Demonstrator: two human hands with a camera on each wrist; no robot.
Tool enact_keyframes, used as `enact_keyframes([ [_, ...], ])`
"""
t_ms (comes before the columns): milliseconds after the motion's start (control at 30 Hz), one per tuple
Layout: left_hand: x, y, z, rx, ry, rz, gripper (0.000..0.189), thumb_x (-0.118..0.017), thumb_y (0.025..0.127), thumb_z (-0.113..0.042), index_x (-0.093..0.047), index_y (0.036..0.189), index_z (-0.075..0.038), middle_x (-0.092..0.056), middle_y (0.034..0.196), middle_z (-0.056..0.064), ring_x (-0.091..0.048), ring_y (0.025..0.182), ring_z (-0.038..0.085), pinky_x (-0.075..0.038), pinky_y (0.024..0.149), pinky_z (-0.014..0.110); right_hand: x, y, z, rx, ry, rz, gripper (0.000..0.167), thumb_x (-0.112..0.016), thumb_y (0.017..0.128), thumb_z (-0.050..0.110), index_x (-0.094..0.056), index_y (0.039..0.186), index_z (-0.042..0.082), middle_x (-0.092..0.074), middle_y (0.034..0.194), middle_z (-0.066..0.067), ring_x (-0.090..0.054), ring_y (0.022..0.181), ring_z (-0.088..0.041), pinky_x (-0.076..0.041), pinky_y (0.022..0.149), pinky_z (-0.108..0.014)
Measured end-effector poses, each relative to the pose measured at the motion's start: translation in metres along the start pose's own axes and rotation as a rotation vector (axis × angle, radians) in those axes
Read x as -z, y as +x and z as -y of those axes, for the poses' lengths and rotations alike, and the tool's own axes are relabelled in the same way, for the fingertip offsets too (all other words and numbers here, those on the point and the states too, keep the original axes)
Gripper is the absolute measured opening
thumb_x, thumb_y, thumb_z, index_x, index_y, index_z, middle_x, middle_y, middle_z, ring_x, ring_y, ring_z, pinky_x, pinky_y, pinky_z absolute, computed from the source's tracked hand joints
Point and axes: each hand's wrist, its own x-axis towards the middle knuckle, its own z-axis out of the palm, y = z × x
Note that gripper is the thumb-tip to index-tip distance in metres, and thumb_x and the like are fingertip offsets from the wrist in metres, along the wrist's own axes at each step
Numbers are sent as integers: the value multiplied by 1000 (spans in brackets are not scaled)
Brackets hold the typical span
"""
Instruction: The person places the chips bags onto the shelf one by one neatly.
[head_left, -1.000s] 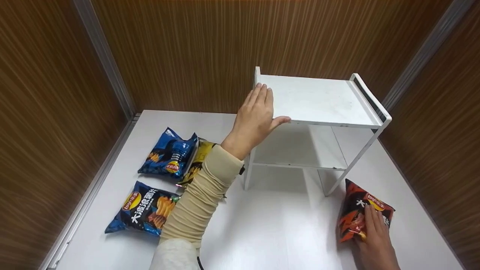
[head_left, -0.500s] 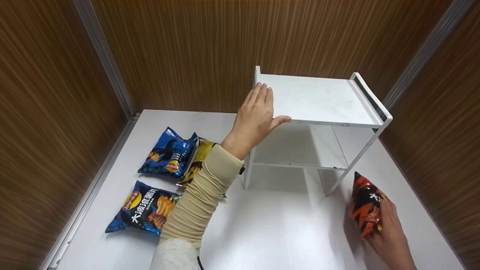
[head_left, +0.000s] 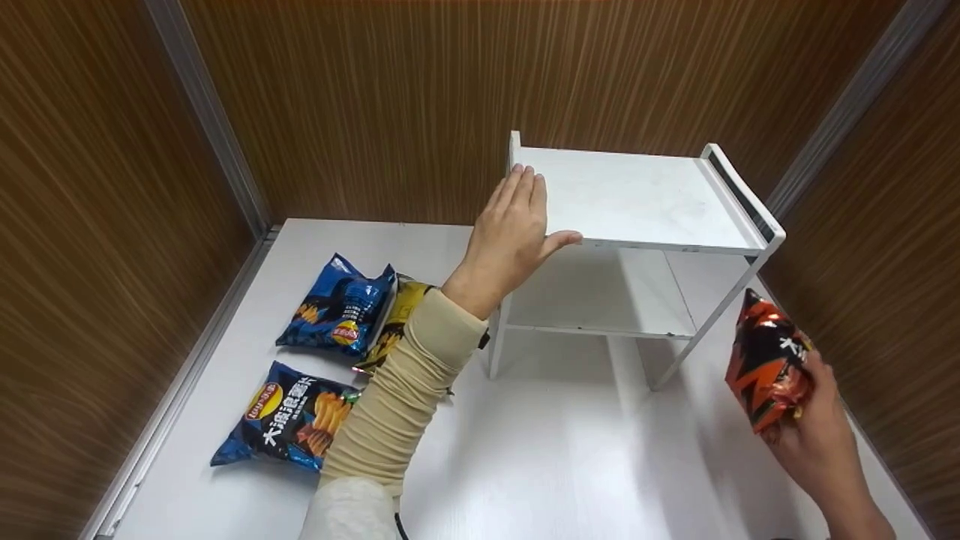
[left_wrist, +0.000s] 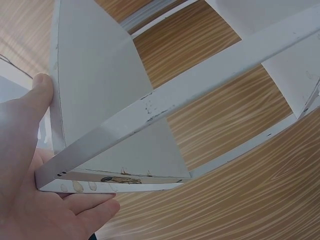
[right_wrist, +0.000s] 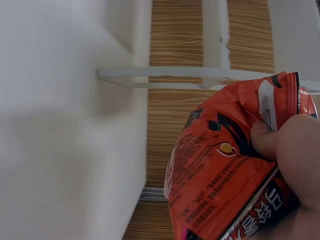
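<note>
The right hand's [head_left: 817, 427] grip pinches the red chip bag [head_left: 765, 367] near its right side and holds it above the bench [head_left: 510, 465], beside the near right leg of the white rack [head_left: 630, 199] — so picking it up looks done, while setting it down seems left. The left hand [head_left: 510, 225] lies straight-fingered at the left edge of the white rack, its grip clasping nothing, apparently steadying it. One blue chip bag [head_left: 337, 304], a second blue chip bag [head_left: 296, 420] and a partly hidden yellow chip bag [head_left: 407, 304] lie further left — probably not yet handled.
</note>
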Motion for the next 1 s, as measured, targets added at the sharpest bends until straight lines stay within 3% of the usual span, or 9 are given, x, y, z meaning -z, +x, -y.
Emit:
enact_keyframes([
  [33,0,0,0,1,3,0,91,-43,94,-65,-39,145,10,-43,152,25,-34,147,34,-26,124,40,3,2,2,22,5,-18,79,-65,91,-2,-20,155,11,-40,139,-31,-46,121,-40,-24,106,1],
  [133,1,0,-1,1,11,4,91,-42,94,-65,-39,145,10,-43,152,25,-34,147,34,-26,123,40,8,6,9,155,-93,-162,99,-75,72,-19,-23,153,3,-40,139,-37,-44,127,-52,-14,117,-9],
  [167,1,0,-1,0,12,7,91,-42,94,-66,-39,145,10,-43,152,25,-34,147,34,-26,123,40,10,8,11,180,-91,-181,98,-75,70,-21,-26,152,1,-39,141,-37,-42,129,-53,-11,115,-6],
  [233,2,0,-1,0,15,14,91,-42,94,-66,-38,146,10,-42,152,25,-33,148,34,-25,124,40,14,11,15,196,-95,-211,95,-76,67,-23,-31,148,-3,-38,145,-37,-37,135,-56,-9,119,-13],
  [267,2,0,-2,0,16,17,91,-41,94,-66,-38,146,9,-42,152,25,-33,148,34,-25,124,40,17,13,17,196,-93,-217,91,-75,68,-23,-33,146,-5,-36,147,-37,-34,138,-55,-10,123,-20],
  [367,2,0,-2,2,13,29,91,-41,95,-66,-37,146,9,-41,153,25,-32,148,34,-24,124,40,26,20,23,196,-122,-229,82,-75,69,-21,-39,141,-8,-38,148,-36,-33,141,-53,-12,123,-24],
  [667,1,0,-2,5,9,26,92,-40,95,-66,-37,147,9,-41,153,25,-32,149,33,-24,124,39,52,47,41,226,-199,-235,76,-70,74,-22,-43,144,-8,-42,147,-35,-35,142,-48,-13,122,-22],
  [900,0,0,-4,2,-4,24,91,-41,95,-65,-37,147,9,-40,153,25,-32,149,34,-23,124,39,70,66,48,200,-219,-207,71,-63,82,-18,-39,147,-6,-38,150,-33,-30,144,-48,-16,124,-48],
  [1000,-1,1,-4,1,-7,23,91,-41,95,-65,-37,147,10,-40,153,25,-32,149,34,-23,125,39,79,73,52,212,-241,-216,71,-62,82,-18,-39,148,-5,-38,151,-33,-31,144,-48,-17,123,-50],
])
